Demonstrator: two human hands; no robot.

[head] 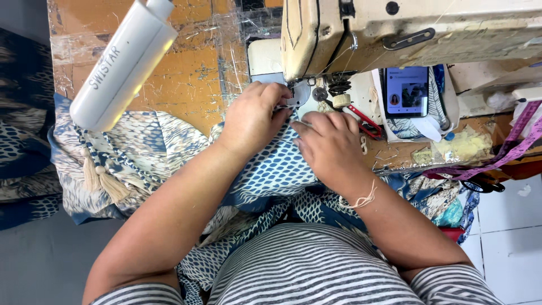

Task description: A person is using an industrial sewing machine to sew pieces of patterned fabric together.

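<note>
Both hands press the blue patterned fabric (pixel 271 169) flat at the sewing machine (pixel 406 34) needle, at 12 o'clock. Left hand (pixel 251 118) fingers seemingly pinch the edge; right hand (pixel 330 144) lies open. Feeding evenly, fingertips clear, seems wise.

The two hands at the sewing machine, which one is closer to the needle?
The left hand: its fingertips press the blue patterned fabric right at the presser foot under the sewing machine head. The right hand lies flat on the fabric, nearer the person's body.
</note>
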